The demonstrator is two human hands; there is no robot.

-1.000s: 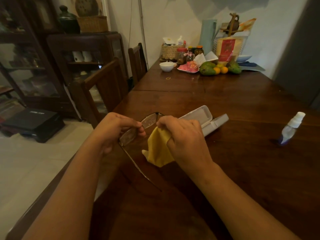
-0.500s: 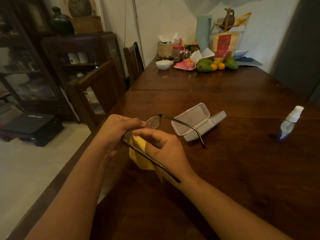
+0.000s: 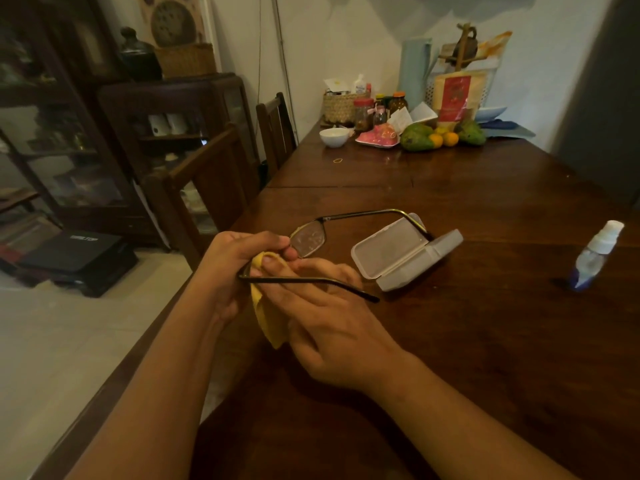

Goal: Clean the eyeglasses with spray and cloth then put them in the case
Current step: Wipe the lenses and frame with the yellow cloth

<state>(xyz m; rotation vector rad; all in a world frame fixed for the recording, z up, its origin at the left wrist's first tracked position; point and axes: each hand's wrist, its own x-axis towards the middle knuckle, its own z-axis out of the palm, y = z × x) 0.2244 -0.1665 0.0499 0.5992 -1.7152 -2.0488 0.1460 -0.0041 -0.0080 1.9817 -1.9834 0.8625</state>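
Both of our hands are busy over the near-left part of the dark brown wooden table [image 3: 485, 341]. Our left hand [image 3: 239, 268] curls its fingers round the thin dark metal-framed eyeglasses [image 3: 308, 235] at the nearer lens, which is hidden behind fingers and fabric. Our right hand [image 3: 332, 327] pinches the soft yellow cloth [image 3: 268, 317] against that same lens. Its fingers reach out long towards the left hand, and the rest of the cloth hangs down between the two palms.

We hold the eyeglasses unfolded and clear of the table. The far lens sticks out past our left fingers. One temple runs rightward across the back of our right fingers, and the other stretches out over the lid of the case.

That translucent white plastic case [image 3: 398, 254] lies open on the table just right of our hands, its lid raised towards us. We cannot tell what its inside holds. The small clear spray bottle with a white cap [image 3: 597, 254] stands well apart, near the right edge.

At the far end sit a white bowl [image 3: 333, 136], a woven basket [image 3: 339, 107], some jars and a pile of green and orange fruit [image 3: 436, 138]. Two dark wooden chairs [image 3: 214, 181] line the left side of the table.
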